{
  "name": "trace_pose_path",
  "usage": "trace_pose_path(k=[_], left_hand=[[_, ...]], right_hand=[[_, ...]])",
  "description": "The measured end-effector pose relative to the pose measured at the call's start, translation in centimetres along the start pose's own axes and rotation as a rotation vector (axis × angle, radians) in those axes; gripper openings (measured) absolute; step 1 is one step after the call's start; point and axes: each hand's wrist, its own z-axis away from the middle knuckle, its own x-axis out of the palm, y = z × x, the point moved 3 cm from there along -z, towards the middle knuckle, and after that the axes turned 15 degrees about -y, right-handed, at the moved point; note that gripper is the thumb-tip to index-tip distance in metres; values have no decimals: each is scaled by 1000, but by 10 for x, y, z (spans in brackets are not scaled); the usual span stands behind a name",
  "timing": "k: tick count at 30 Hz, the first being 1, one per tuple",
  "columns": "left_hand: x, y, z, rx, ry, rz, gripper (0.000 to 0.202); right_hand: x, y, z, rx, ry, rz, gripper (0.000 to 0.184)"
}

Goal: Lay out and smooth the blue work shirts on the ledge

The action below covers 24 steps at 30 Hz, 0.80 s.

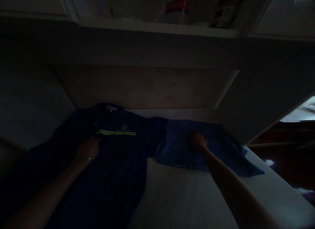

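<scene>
On the left of the pale, flat tabletop, a dark navy cloth work jacket lies spread, its collar toward the far side. To its right, touching its sleeve, a mid-blue, denim-like garment lies fairly flat with an uneven near edge. The left hand is at the jacket's front, fingers curled; the right hand rests on the blue garment, fingers bent. Whether either grips cloth, I cannot tell (the light is very dim).

The step in hand seems to be arranging or smoothing the two pieces; moving either further would call for a hold on the soft fabric without bunching it. The jacket looks matte, crossed by a narrow yellow-green stripe below a small pale emblem; the blue garment looks softer, faintly creased. Beyond stands a flat, faintly patterned panel, and above it a pale straight-edged shelf holds a red-labelled clear bottle.
</scene>
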Motion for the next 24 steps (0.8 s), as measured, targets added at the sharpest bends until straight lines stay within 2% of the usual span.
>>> trace_pose_path(k=[3,5,6,8,11,14,17,20,24], left_hand=[[-21,77,22,189,170,45,34],[-34,133,41,326,284,169,32],[-36,160,47,388,271,249,30],[-32,209,51,447,129,400,27],[-8,264,36,416,-105,478,30],[16,299,8,336,-174,449,34],[27,319,-12,265,-174,412,39],[28,332,-17,238,-177,374,29],[24,343,-11,247,-163,346,22]], right_hand=[[1,4,-3,-6,8,26,38],[-5,1,-3,-9,17,17,43],[-9,0,-3,-14,23,9,46],[-17,0,0,-46,31,3,49],[-22,10,6,-125,49,25,44],[-16,33,13,-108,50,37,44],[-4,59,19,-31,37,33,42],[6,72,24,-13,66,30,41],[10,76,24,10,84,12,43]])
